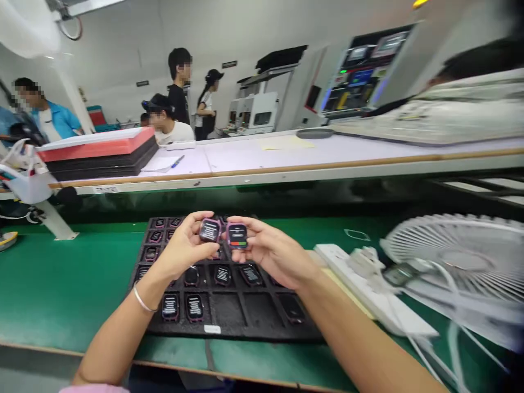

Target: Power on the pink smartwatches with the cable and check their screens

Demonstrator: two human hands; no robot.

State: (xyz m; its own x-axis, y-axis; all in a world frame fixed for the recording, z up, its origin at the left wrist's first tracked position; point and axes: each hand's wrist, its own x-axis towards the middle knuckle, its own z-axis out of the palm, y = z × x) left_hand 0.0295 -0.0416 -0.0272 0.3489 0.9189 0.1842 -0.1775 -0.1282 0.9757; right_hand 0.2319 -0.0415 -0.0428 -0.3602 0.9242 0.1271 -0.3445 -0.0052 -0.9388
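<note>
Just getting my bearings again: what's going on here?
The person's left hand holds one watch and the right hand a second watch, side by side, both lit. The second watch shows red and green near its bottom edge. Both are held over a black tray on the green table; more watches sit in it.

Plain grey wall (131,33) behind a long pale shelf (233,158) above a green workbench (61,284).
</note>
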